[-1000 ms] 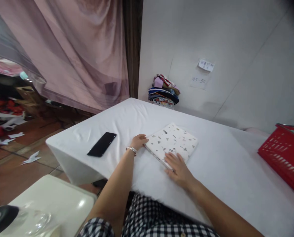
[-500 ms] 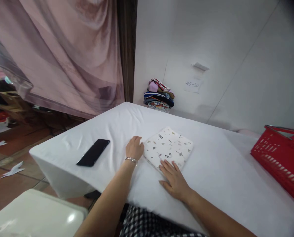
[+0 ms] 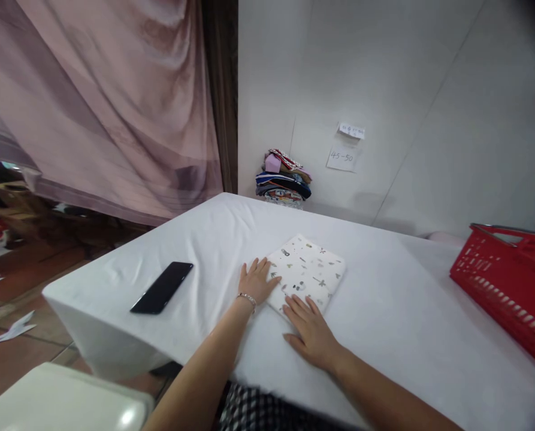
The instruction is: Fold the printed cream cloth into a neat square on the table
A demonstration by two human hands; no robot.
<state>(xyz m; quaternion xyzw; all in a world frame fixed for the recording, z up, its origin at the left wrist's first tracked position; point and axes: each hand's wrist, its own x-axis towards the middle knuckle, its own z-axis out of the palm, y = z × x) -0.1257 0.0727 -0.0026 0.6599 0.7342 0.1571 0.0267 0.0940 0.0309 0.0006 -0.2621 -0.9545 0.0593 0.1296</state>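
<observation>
A white cloth with small grey and olive prints (image 3: 310,263), folded into a flat square, lies on the white-covered table (image 3: 384,317). My left hand (image 3: 257,281), with a bracelet at the wrist, rests flat over its left corner, fingers spread. Over the near edge lies my right hand (image 3: 311,332), palm down, its fingertips on the print and the thumb out to the side. Neither hand grips the cloth. The parts of the cloth under my fingers are hidden.
A black phone (image 3: 163,287) lies on the table at the left. At the right stands a red plastic basket (image 3: 505,281). A stack of folded clothes (image 3: 284,179) sits beyond the far edge by the wall. A pale stool (image 3: 65,398) is at the lower left.
My left hand has moved from beside the cloth's left corner onto its top, fingers now spread. My right hand stays on the near edge. The view has shifted slightly.
</observation>
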